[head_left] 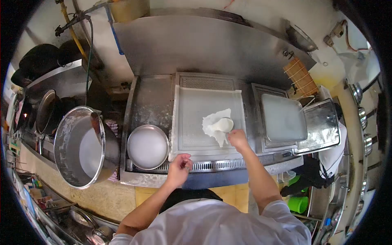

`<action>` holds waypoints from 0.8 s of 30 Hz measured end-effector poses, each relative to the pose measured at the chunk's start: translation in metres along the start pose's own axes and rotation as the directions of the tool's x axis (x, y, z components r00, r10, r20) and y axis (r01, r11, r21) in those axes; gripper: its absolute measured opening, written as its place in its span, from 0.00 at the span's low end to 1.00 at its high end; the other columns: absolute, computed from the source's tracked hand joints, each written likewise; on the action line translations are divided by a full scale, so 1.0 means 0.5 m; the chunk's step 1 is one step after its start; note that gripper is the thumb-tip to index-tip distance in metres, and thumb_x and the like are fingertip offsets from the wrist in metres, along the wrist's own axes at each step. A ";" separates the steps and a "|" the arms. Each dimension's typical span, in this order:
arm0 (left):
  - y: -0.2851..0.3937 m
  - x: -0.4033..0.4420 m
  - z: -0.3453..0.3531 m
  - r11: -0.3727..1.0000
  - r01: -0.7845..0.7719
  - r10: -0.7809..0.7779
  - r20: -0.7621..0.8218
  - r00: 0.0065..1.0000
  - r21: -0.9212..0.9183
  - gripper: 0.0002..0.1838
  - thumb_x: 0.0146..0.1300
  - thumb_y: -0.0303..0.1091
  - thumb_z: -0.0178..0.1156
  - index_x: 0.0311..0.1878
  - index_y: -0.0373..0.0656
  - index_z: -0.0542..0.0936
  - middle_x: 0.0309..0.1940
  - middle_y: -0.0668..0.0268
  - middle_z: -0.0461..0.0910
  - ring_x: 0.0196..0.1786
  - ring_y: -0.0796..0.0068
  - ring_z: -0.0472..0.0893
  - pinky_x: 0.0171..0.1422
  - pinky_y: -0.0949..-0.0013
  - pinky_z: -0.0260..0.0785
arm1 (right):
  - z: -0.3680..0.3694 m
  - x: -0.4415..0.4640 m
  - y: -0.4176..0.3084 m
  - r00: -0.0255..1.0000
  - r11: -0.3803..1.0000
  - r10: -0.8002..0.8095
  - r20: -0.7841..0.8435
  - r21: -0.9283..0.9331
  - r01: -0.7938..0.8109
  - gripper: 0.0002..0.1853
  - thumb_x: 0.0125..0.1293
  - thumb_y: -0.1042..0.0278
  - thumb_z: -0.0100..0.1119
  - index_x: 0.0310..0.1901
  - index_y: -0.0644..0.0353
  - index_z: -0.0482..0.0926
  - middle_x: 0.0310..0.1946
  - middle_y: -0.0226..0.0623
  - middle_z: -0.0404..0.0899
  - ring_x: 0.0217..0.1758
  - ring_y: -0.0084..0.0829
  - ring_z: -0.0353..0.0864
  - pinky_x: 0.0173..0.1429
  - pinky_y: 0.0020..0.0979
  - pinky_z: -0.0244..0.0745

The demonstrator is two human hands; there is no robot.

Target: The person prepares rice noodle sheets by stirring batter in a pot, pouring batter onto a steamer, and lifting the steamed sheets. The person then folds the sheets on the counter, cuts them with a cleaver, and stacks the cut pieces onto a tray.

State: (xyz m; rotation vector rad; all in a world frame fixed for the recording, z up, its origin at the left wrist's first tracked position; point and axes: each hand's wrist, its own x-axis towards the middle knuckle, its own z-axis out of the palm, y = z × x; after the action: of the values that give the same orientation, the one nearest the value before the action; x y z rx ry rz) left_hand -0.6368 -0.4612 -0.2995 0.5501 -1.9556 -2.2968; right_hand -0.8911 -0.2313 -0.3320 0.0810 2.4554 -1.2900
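My right hand grips the handle of a ladle, whose round bowl holds or is coated with something white. Under the ladle, an irregular patch of white batter lies on a pale cloth stretched over a square steamer top. My left hand is near the cloth's lower left corner, its fingers curled, with nothing clear to see between them. Left of the cloth sits a round metal pan of whitish liquid.
A large metal pot of white liquid stands at the left. Right of the cloth are a rectangular tray and a shiny metal tray. Another person stands at the far right, near a green bucket.
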 end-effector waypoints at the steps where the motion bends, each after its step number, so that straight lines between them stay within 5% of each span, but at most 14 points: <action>1: 0.001 0.001 -0.006 1.000 0.009 -0.009 -0.001 1.000 0.014 0.19 0.64 0.12 0.54 0.58 0.33 0.73 0.36 0.63 0.82 0.37 0.77 0.81 0.46 0.72 0.76 | -0.001 -0.009 -0.001 1.000 1.000 -0.008 0.001 -0.023 0.008 0.07 0.60 0.74 0.63 0.24 0.63 0.82 0.18 0.33 0.77 0.18 0.25 0.71 0.21 0.35 0.61; 6: -0.013 0.003 -0.041 1.000 -0.009 0.010 0.032 0.999 -0.021 0.20 0.62 0.11 0.53 0.58 0.33 0.74 0.37 0.62 0.83 0.37 0.77 0.81 0.47 0.72 0.76 | 0.008 -0.056 -0.013 0.992 0.988 -0.103 -0.067 -0.122 0.094 0.05 0.56 0.77 0.62 0.25 0.65 0.82 0.17 0.34 0.75 0.20 0.24 0.69 0.23 0.39 0.60; 9: -0.018 0.006 -0.062 1.000 -0.010 0.011 0.030 0.999 -0.025 0.21 0.61 0.11 0.53 0.58 0.33 0.74 0.37 0.63 0.83 0.37 0.77 0.81 0.47 0.72 0.76 | 0.018 -0.050 -0.003 0.985 0.970 -0.140 -0.105 -0.215 0.115 0.04 0.55 0.77 0.62 0.26 0.67 0.82 0.19 0.41 0.78 0.21 0.33 0.74 0.25 0.42 0.65; 12: -0.015 0.006 -0.080 1.000 0.020 -0.019 0.047 0.999 -0.021 0.19 0.66 0.12 0.51 0.59 0.34 0.72 0.38 0.64 0.81 0.38 0.77 0.79 0.43 0.72 0.75 | 0.027 -0.059 -0.026 0.983 0.887 -0.112 -0.147 -0.460 0.033 0.10 0.59 0.73 0.54 0.32 0.68 0.85 0.35 0.59 0.85 0.38 0.56 0.84 0.45 0.49 0.79; 14: -0.016 0.006 -0.090 0.999 0.030 -0.028 0.058 0.998 -0.029 0.17 0.68 0.14 0.51 0.59 0.35 0.71 0.38 0.65 0.80 0.38 0.78 0.79 0.41 0.73 0.74 | 0.035 0.009 0.057 0.944 0.842 -0.273 -0.185 -0.520 0.142 0.08 0.57 0.75 0.56 0.32 0.66 0.85 0.35 0.58 0.85 0.38 0.57 0.84 0.43 0.49 0.77; 18: -0.027 0.009 -0.105 0.998 -0.002 0.005 0.061 0.998 -0.056 0.15 0.70 0.16 0.54 0.58 0.35 0.71 0.38 0.65 0.80 0.37 0.78 0.78 0.40 0.73 0.73 | 0.033 0.026 0.024 0.886 0.608 -0.451 -0.111 -0.765 0.214 0.10 0.59 0.73 0.54 0.37 0.66 0.85 0.41 0.57 0.84 0.49 0.56 0.83 0.54 0.51 0.76; 21: -0.039 0.016 -0.112 1.000 0.006 -0.005 0.048 0.999 -0.029 0.15 0.71 0.18 0.56 0.58 0.35 0.71 0.38 0.65 0.80 0.36 0.78 0.78 0.40 0.73 0.73 | 0.032 0.079 -0.002 0.910 0.537 -0.414 0.000 -0.807 0.244 0.12 0.60 0.71 0.53 0.39 0.68 0.83 0.45 0.58 0.83 0.55 0.57 0.80 0.61 0.53 0.74; 24: -0.045 0.025 -0.108 0.999 0.034 -0.033 0.003 0.999 -0.035 0.14 0.69 0.20 0.60 0.57 0.34 0.75 0.37 0.67 0.80 0.36 0.79 0.79 0.43 0.74 0.74 | 0.040 0.126 -0.011 0.847 0.588 -0.527 -0.064 -0.748 0.309 0.14 0.58 0.72 0.54 0.41 0.71 0.83 0.41 0.59 0.82 0.49 0.57 0.80 0.56 0.52 0.75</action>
State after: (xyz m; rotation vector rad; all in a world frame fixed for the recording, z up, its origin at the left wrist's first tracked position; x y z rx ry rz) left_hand -0.6274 -0.5112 -0.3304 0.5812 -1.9181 -2.3478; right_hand -0.9449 -0.2579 -0.3598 -0.6128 3.1843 -0.3423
